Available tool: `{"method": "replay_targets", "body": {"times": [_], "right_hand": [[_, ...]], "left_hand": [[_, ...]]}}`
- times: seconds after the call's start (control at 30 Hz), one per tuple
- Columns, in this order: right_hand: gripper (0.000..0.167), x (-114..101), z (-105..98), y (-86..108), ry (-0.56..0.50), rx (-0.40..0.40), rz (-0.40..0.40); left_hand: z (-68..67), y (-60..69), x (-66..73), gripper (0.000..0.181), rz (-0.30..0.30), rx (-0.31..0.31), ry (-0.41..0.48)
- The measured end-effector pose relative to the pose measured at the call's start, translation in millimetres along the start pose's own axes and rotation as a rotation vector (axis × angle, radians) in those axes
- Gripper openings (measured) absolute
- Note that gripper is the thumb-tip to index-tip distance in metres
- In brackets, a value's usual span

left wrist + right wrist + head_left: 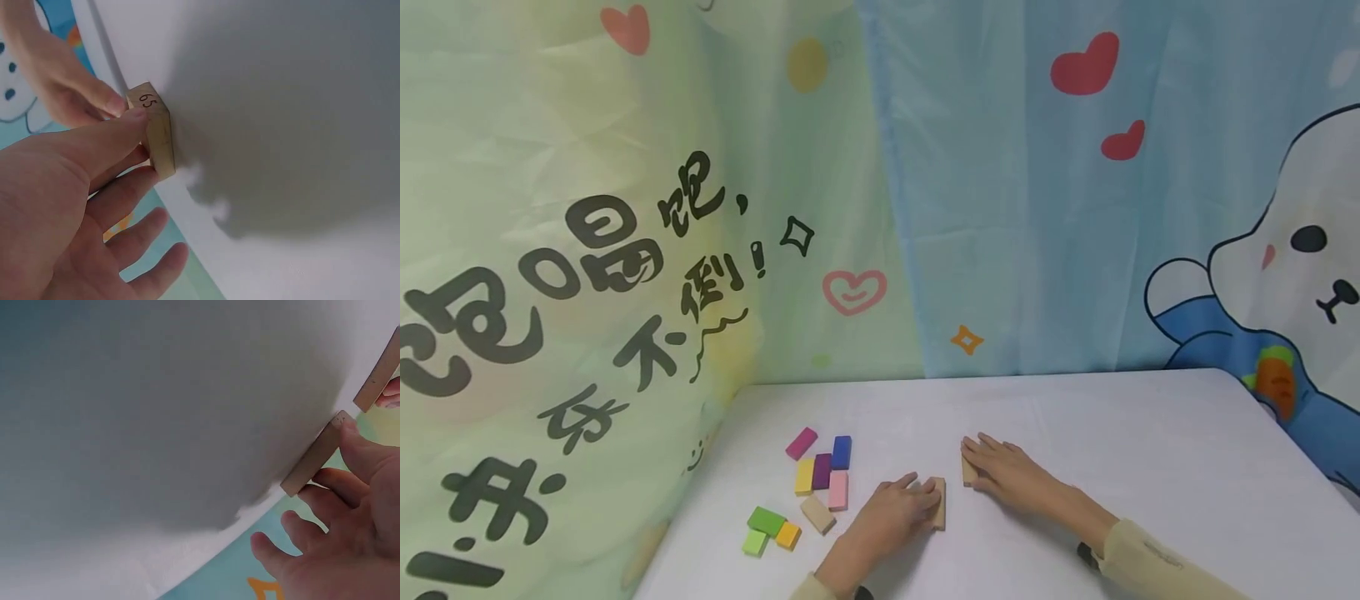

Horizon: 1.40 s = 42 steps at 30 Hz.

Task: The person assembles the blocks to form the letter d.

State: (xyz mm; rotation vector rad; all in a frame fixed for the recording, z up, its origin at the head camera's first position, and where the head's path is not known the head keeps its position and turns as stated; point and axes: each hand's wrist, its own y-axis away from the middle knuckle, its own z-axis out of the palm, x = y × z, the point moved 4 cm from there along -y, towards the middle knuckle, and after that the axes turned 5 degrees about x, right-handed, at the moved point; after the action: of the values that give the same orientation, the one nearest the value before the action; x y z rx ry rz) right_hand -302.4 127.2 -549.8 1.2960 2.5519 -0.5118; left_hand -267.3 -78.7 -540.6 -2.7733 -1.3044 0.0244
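My left hand (891,512) pinches a plain wooden block (940,505) between thumb and fingers. That block stands on its narrow edge on the table, and in the left wrist view the number 65 is printed on the end of the wooden block (161,134). To its right, my right hand (1009,477) holds a second plain wooden block (967,473), also on edge. From the right wrist view, thumb and fingertips grip this second block (315,455), its little finger stretched away. A small gap parts the two blocks.
Left of my hands lie several coloured blocks, among them a pink block (838,491), a blue block (842,452) and a green block (766,521). A loose plain wooden block (817,514) is near them. Behind the white table (1075,417) hangs a printed curtain (977,208).
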Motion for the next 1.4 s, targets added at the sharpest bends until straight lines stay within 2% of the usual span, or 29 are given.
{"method": "replay_targets", "body": {"times": [0.1,0.27,0.43,0.57,0.73,0.97,1.13,1.4], "right_hand": [[0.056,-1.7,-3.3,6.9,0.007,-0.013,0.006],[0.052,-0.1,-7.1,13.1,-0.053,-0.031,0.035],[0.049,0.7,-5.4,20.7,-0.052,-0.036,0.025],[0.05,-2.5,-4.7,29.1,-0.071,-0.043,0.009],[0.051,-8.9,-7.4,34.6,-0.109,-0.033,-0.011],[0.051,-11.1,-9.0,37.4,-0.116,-0.016,-0.026],[0.051,-10.0,-9.8,37.7,-0.111,-0.026,-0.014],[0.051,-10.5,-11.0,37.8,-0.13,-0.033,-0.039]], "left_hand": [[-1.5,-0.2,14.7,0.044,0.033,-0.023,-0.021],[-2.1,3.9,39.3,0.043,0.092,-0.044,-0.04],[0.6,8.6,60.7,0.044,0.136,-0.029,-0.066],[3.1,9.7,71.8,0.044,0.159,-0.016,-0.101],[4.1,7.7,76.0,0.045,0.142,-0.033,-0.15],[5.4,6.2,78.0,0.044,0.145,-0.014,-0.172],[6.3,4.5,80.2,0.044,0.101,-0.008,-0.178],[7.0,2.5,82.0,0.045,0.039,-0.078,-0.16]]}}
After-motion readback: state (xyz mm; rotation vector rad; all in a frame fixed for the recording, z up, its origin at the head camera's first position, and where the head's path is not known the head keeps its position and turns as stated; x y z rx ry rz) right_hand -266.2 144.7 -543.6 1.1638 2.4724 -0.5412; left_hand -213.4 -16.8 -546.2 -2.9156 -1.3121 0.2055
